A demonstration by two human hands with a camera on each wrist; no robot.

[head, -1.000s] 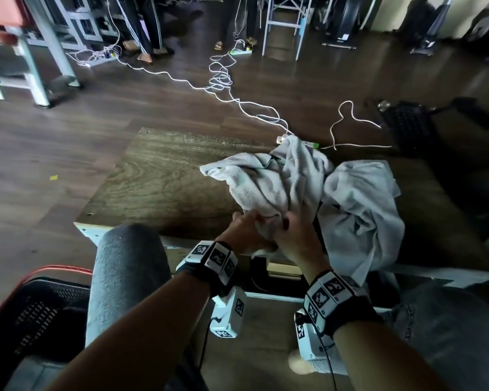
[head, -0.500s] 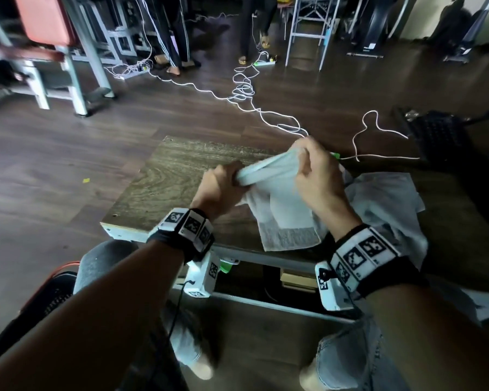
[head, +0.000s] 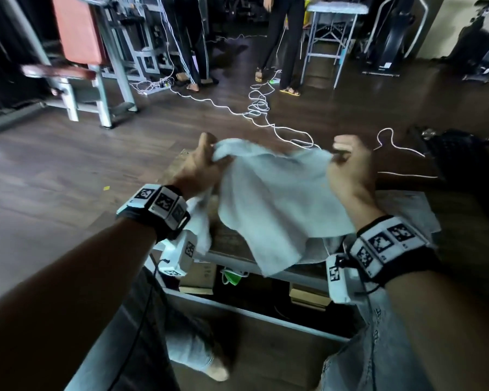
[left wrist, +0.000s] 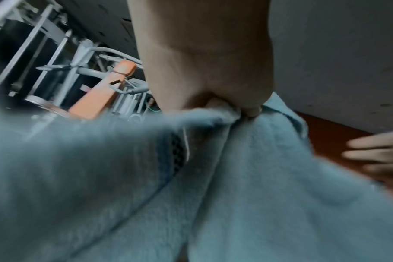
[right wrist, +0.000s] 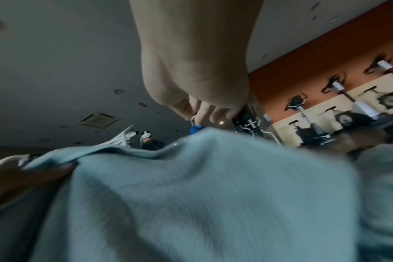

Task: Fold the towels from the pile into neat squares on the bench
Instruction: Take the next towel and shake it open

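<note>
A pale grey towel [head: 274, 204] hangs spread between my two hands above the wooden bench [head: 181, 165]. Its lower edge drapes past the bench's front rim. My left hand [head: 206, 159] pinches the towel's upper left corner. In the left wrist view, thumb and fingers of the left hand [left wrist: 224, 106] close on a bunched fold of the towel [left wrist: 258, 186]. My right hand [head: 342, 159] holds the upper right corner with curled fingers. In the right wrist view, the right hand [right wrist: 204, 113] sits just above the towel's [right wrist: 191, 186] edge, and the pinch itself is hidden.
Another crumpled towel [head: 407, 210] lies on the bench to the right. White cables [head: 260, 108] trail across the floor beyond it. A red-padded gym bench [head: 76, 38] stands far left and two people's legs [head: 288, 43] at the back. Boxes [head: 201, 277] sit under the bench.
Both hands have risen and moved apart, stretching the towel's top edge wide. The towel has opened from a bunched strip into a hanging sheet.
</note>
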